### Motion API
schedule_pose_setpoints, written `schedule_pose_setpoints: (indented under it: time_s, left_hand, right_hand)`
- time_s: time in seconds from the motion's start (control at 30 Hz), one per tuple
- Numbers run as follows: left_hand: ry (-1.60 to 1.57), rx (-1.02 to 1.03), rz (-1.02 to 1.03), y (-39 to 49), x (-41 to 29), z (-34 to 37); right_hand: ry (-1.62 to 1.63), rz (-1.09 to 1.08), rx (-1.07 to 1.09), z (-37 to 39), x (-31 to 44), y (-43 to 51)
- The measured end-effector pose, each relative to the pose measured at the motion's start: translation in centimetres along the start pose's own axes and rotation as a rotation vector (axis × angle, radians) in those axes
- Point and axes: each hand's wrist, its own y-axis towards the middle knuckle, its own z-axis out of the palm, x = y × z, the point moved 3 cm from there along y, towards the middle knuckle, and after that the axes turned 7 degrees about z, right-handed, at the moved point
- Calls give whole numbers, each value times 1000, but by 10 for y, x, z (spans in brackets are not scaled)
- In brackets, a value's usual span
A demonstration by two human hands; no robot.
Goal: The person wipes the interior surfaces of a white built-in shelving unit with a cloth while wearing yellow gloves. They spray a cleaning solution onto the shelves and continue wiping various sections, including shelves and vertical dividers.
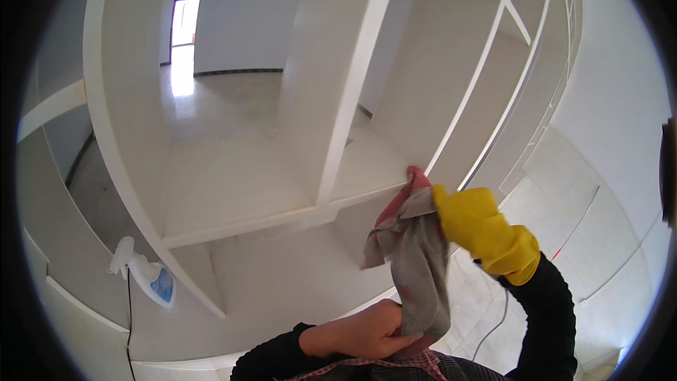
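A grey and red cloth [423, 254] hangs between my two hands in front of a white shelving unit [238, 227]. My right hand [484, 233], in a yellow rubber glove, grips the cloth's upper part beside the front edge of a shelf and an upright divider. Lower down, near my body, my bare left hand [373, 328] holds the bottom of the cloth between thumb and fingers. The red end of the cloth lies against the shelf's front edge. The fingertips of my gloved hand are partly hidden.
At the left, a white spray bottle [153, 278] with a blue label stands near a black cable [129, 323]. Upright dividers and shelf edges surround the cloth. On the tiled floor at the right lie a grey cable [492, 323] and a thin rod [576, 222] with a red part.
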Motion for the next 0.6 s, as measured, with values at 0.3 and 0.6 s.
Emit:
schedule_pose_setpoints:
  time_s: [0.3,0.6]
  left_hand:
    - [53,118,217,11,-15,15]
    - [-23,-145,-77,12,-13,4]
  right_hand:
    - [206,-121,-65,-4,37,-17]
    - [388,-251,-227,1,12,15]
